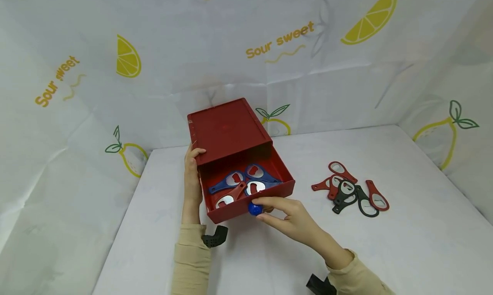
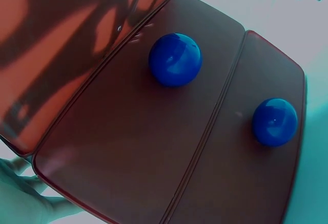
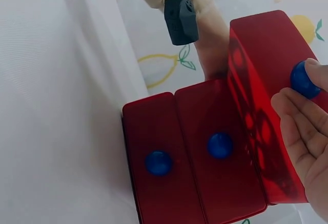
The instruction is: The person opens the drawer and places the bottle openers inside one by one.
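A red drawer cabinet stands on the white table, its top drawer pulled out. My left hand holds the cabinet's left side, with a digit over the top edge. At the drawer's front, my right hand pinches the round blue knob between thumb and finger. Inside the drawer lie several blue magnifying glasses and a red one. Below, two closed drawers show blue knobs in the right wrist view. The left hand's palm is largely hidden.
Right of the cabinet lies a loose pile of red magnifying glasses and black ones. Behind the table hangs a white curtain with lemon prints. Black wrist devices hang below the sleeves.
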